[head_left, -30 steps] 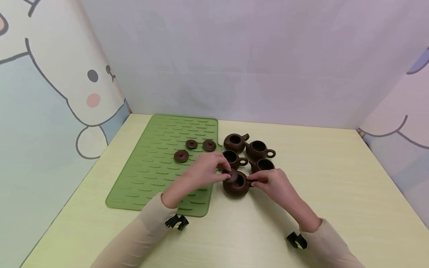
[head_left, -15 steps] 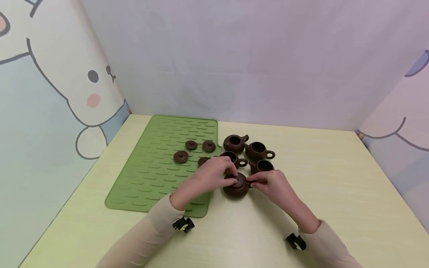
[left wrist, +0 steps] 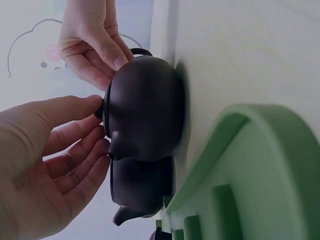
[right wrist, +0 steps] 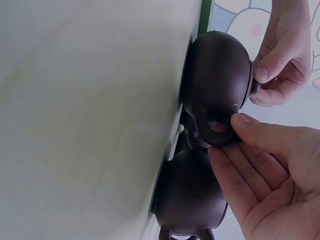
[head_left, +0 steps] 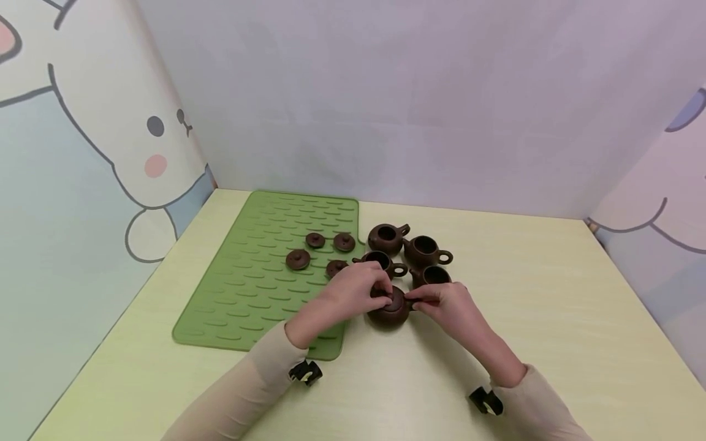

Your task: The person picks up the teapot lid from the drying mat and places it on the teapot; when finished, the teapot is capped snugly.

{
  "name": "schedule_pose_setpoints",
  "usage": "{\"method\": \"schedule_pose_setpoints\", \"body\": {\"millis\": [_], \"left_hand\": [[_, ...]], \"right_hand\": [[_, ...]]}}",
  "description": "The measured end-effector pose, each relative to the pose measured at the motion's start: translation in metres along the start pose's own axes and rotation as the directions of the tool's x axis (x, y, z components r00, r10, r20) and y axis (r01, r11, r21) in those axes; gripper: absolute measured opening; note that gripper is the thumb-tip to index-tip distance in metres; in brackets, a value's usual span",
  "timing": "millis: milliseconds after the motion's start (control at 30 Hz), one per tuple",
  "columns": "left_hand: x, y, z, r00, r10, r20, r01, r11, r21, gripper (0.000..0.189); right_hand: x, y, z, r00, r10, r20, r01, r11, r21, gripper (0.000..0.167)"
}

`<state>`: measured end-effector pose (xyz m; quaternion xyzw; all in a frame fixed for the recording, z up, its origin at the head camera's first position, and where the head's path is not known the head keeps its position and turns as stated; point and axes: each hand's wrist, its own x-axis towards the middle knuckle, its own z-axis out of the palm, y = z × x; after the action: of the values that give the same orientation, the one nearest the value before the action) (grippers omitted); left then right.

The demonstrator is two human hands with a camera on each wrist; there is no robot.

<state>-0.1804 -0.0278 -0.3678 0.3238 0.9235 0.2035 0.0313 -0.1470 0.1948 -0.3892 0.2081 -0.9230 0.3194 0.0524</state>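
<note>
A dark brown teapot stands upright on the table, nearest the person in a cluster of similar pots. My left hand pinches the knob of a small round lid, which covers the teapot's mouth. In the left wrist view the lid's knob is between thumb and fingers, and the lid looks level with the rim. My right hand pinches the teapot's loop handle from the right; in the right wrist view the thumb presses on top of it.
Behind the held teapot stand several lidless teapots close together, one partly behind the left hand. Several loose lids lie on a green ridged mat to the left. Pale wood table extends right and forward.
My left hand has moved slightly right, bringing the lid from tilted at the teapot's edge to down over its mouth. The right hand keeps its hold on the handle.
</note>
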Motion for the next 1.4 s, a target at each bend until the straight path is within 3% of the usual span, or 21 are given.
{"method": "schedule_pose_setpoints", "body": {"millis": [200,367,533,733,1033,1400], "left_hand": [[-0.003,-0.006,-0.002,0.999,-0.007,-0.045,0.006,1.000,-0.022,0.016],[-0.007,-0.016,-0.012,0.997,-0.053,-0.060,0.049,0.997,-0.066,0.024],[-0.011,-0.030,-0.023,0.992,-0.101,-0.082,0.091,0.989,-0.115,0.026],[-0.016,-0.052,-0.032,0.979,-0.175,-0.103,0.149,0.965,-0.215,0.024],[-0.018,-0.075,-0.032,0.972,-0.213,-0.102,0.179,0.946,-0.272,0.028],[-0.015,-0.084,-0.026,0.960,-0.266,-0.086,0.233,0.932,-0.278,0.026]], "right_hand": [[0.000,-0.001,-0.010,1.000,0.021,0.016,-0.022,0.999,0.033,0.032],[-0.001,0.002,-0.023,0.998,0.057,-0.001,-0.057,0.997,0.044,0.042],[-0.004,0.009,-0.038,0.996,0.077,-0.044,-0.076,0.997,0.012,0.057],[-0.010,0.018,-0.056,0.989,0.143,-0.036,-0.142,0.990,0.014,0.069],[-0.018,0.034,-0.063,0.980,0.194,-0.036,-0.194,0.981,0.022,0.071],[-0.021,0.048,-0.060,0.967,0.255,0.005,-0.254,0.965,0.059,0.064]]}}
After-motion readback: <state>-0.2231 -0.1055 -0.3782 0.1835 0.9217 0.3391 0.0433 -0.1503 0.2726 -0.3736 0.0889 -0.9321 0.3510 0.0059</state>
